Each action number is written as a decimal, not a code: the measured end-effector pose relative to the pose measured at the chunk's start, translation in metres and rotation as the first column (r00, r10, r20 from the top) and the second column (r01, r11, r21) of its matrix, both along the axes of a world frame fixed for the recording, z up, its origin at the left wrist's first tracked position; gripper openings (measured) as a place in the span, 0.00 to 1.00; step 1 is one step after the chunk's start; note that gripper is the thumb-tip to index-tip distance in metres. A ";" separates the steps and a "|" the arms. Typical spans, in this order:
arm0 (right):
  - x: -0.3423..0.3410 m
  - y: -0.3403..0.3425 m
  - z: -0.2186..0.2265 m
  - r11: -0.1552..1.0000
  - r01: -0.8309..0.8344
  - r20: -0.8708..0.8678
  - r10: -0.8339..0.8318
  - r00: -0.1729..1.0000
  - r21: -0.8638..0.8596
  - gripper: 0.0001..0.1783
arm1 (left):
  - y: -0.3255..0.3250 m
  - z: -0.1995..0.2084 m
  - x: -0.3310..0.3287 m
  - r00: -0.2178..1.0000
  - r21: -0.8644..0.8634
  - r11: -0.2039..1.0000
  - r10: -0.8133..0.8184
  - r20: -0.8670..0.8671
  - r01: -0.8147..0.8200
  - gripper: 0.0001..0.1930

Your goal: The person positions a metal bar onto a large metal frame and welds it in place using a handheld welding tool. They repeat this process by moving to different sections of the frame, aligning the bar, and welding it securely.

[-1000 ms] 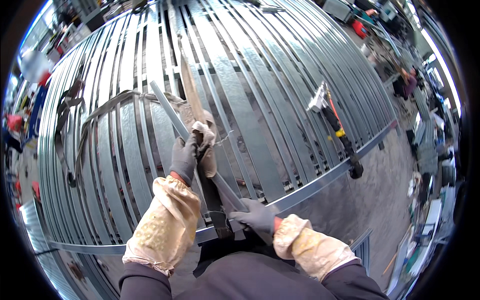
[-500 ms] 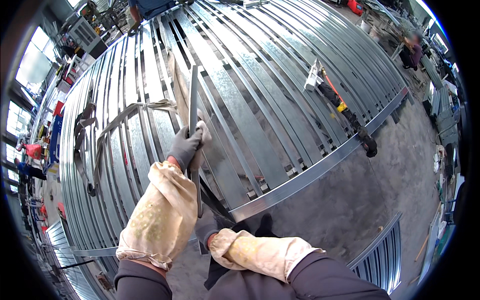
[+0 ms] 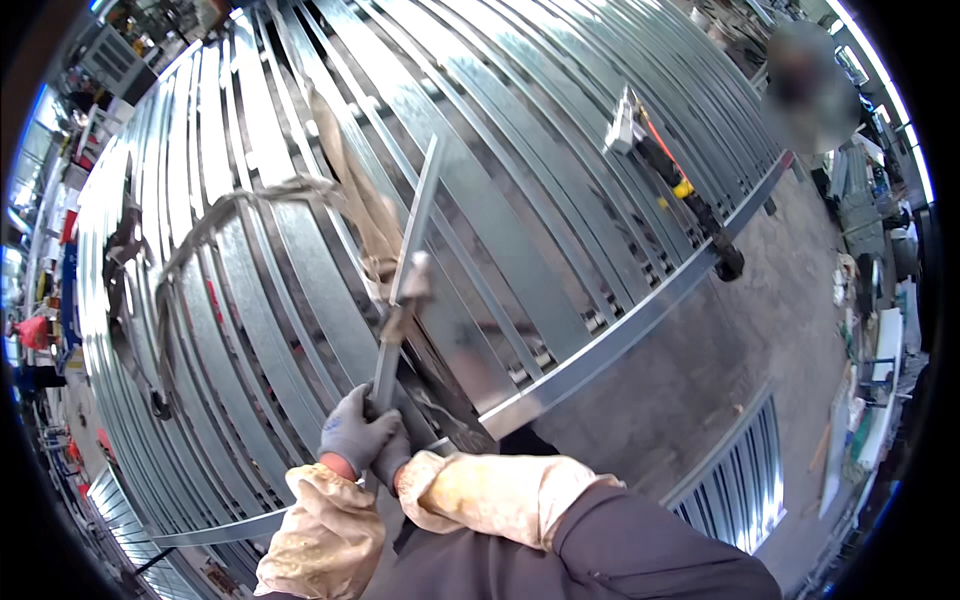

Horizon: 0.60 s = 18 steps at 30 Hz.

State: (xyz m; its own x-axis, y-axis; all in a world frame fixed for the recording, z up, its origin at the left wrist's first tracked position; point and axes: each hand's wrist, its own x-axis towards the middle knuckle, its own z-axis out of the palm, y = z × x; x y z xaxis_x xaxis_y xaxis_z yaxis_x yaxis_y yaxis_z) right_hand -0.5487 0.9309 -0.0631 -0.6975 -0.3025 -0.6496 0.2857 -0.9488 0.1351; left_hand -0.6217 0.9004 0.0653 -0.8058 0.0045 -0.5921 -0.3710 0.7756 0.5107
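A long, narrow grey metal bar stands tilted over the slatted metal frame, its upper end leaning away to the right. Both grey-gloved hands are low on it. My left hand is closed around the bar's lower part, and my right hand sits closed against it, its fingers partly hidden. A tan webbing strap runs down the frame to the bar, and a blurred, pale bunched piece lies against the bar's middle; how it is fastened cannot be made out.
A black tool with a silver head and yellow band lies across the slats at right. More webbing drapes over the left slats. A smaller slatted panel is on the lower right floor. A person is at the upper right.
My left hand has slid down the bar toward my right hand and off the bunched cloth-like piece. The bar now leans more to the right. My view has shifted slightly.
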 end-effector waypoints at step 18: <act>-0.394 0.227 0.102 -0.462 0.860 0.507 0.700 0.503 -0.215 0.39 | 0.000 -0.032 0.019 0.962 -0.015 0.989 0.139 -0.235 -0.146 0.22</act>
